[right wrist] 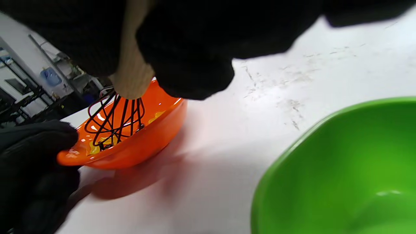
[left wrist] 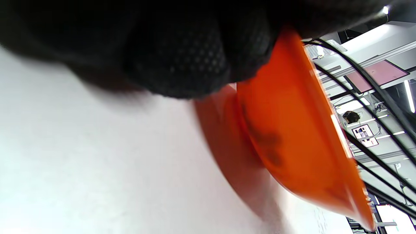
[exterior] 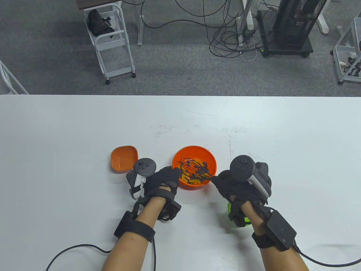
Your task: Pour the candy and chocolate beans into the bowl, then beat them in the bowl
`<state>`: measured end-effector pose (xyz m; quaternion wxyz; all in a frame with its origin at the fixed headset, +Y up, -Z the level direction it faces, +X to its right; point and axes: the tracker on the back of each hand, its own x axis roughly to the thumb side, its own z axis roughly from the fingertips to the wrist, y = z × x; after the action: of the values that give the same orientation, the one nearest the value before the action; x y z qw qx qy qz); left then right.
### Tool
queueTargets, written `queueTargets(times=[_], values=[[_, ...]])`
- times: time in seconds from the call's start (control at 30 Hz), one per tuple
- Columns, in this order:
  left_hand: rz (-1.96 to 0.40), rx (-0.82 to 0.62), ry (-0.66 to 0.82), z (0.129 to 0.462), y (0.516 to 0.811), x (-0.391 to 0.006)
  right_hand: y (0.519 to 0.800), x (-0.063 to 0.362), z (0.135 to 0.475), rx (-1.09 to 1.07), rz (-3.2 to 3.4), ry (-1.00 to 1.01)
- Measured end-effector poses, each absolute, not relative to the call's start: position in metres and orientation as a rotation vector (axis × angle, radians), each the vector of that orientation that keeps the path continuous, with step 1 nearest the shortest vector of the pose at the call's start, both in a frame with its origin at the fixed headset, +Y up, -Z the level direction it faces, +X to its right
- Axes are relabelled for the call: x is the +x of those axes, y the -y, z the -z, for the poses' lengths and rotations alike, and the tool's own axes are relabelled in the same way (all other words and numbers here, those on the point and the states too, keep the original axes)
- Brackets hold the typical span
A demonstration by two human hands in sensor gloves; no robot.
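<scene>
Whisk [exterior: 194,169] in right hand [exterior: 239,183] sits in orange bowl [exterior: 210,161]; no writing legible.

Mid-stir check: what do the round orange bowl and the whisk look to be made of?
The round orange bowl looks like glossy moulded plastic: thin rim, bright highlights. The whisk has thin black wire loops, metal or coated, I can't tell which, on a pale matte handle, probably wood, held by the right hand.

I'm seeing black mesh gloves on my left hand [exterior: 162,183] and right hand [exterior: 237,187], each topped with a round black tracker on a white grip. Black wrist straps carry boxy modules, cables trailing off toward six o'clock.
</scene>
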<state>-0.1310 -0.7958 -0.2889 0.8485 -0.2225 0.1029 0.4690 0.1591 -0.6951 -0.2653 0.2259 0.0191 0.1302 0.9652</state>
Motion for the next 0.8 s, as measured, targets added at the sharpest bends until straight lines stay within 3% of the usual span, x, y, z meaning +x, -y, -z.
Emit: queueTargets(times=[0.13,0.3,0.5,0.63,0.8], values=[[-0.962,-0.452,-0.235,0.287,0.795,-0.129,0.673,0.168,0.262,0.102,-2.793,-0.327],[-0.922,-0.442,-0.215,0.286,0.793,-0.123,0.662,0.178,0.261,-0.027,-2.882,-0.21],[-0.927,-0.449,-0.208,0.286,0.793,-0.122,0.68,0.18,0.266,-0.122,-2.85,-0.138],[-0.958,-0.46,-0.224,0.287,0.795,-0.126,0.703,0.178,0.271,-0.105,-2.708,-0.16],[-0.952,-0.46,-0.224,0.286,0.795,-0.125,0.708,0.169,0.27,-0.042,-2.642,-0.233]])
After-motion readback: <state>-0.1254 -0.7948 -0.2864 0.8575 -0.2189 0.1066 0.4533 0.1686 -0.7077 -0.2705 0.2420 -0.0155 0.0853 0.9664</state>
